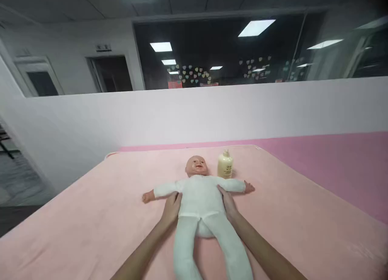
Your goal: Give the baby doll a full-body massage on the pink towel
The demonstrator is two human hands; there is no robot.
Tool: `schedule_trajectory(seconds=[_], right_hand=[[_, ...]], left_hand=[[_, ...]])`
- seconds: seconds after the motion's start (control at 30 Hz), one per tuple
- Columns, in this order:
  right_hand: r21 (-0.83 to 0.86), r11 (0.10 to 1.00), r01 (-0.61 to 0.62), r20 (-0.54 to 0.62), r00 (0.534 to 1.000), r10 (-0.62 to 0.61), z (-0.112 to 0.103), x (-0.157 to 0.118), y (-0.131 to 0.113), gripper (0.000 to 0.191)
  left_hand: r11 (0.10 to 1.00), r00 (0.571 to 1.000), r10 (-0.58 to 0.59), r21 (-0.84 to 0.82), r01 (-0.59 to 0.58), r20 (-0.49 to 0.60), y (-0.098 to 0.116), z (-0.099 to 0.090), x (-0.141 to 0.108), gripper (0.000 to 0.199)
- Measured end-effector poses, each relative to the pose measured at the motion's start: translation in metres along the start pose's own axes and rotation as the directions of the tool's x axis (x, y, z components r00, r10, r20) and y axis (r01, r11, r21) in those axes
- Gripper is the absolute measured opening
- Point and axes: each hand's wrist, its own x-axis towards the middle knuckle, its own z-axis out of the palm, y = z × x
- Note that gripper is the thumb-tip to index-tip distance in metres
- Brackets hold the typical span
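A baby doll [200, 195] with a white cloth body lies on its back on the pink sheet, head away from me, arms spread and legs toward me. My left hand [172, 207] rests against the doll's side below its outstretched arm on the left. On the other side, my right hand [228, 203] touches the torso just under the other arm. Both hands hold the torso between them, fingers partly hidden behind it. A pale yellow pump bottle [225, 165] stands upright to the right of the doll's head.
The pink sheet [106, 215] covers a wide surface that narrows toward a white wall [194, 118]. A pink surface [327, 162] borders it on the right. Behind the wall is a dark window [224, 57] with heart-shaped stickers. Grey floor shows at far left.
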Motion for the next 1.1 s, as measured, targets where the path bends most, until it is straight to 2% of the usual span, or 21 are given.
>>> schedule_trajectory(seconds=[0.23, 0.33, 0.43, 0.6, 0.9, 1.1], right_hand=[[-0.002, 0.994, -0.109, 0.054, 0.993, 0.109, -0.006, 0.001, 0.002, 0.043], [0.019, 0.978, -0.208, 0.089, 0.975, 0.206, -0.005, 0.001, -0.004, 0.039], [0.038, 0.966, -0.254, 0.116, 0.962, 0.249, -0.004, 0.002, -0.013, 0.035], [0.068, 0.969, -0.236, 0.126, 0.966, 0.226, -0.005, 0.004, -0.02, 0.03], [0.072, 0.983, -0.167, 0.121, 0.98, 0.157, -0.002, 0.001, -0.018, 0.025], [0.098, 0.98, -0.173, 0.142, 0.977, 0.158, -0.003, -0.001, -0.017, 0.024]], left_hand=[[0.995, 0.997, -0.07, -0.068, 0.071, 0.02, 0.005, -0.004, -0.01, 0.034], [0.993, 0.995, -0.093, -0.076, 0.095, 0.032, 0.009, -0.005, -0.011, 0.033], [0.991, 0.993, -0.11, -0.076, 0.113, 0.046, 0.011, -0.005, -0.013, 0.034], [0.989, 0.991, -0.122, -0.083, 0.126, 0.052, 0.01, -0.005, -0.014, 0.034], [0.995, 0.998, -0.045, -0.082, 0.049, 0.051, 0.0, -0.005, -0.008, 0.036], [0.995, 0.997, -0.052, -0.084, 0.057, 0.061, -0.002, -0.005, -0.007, 0.036]])
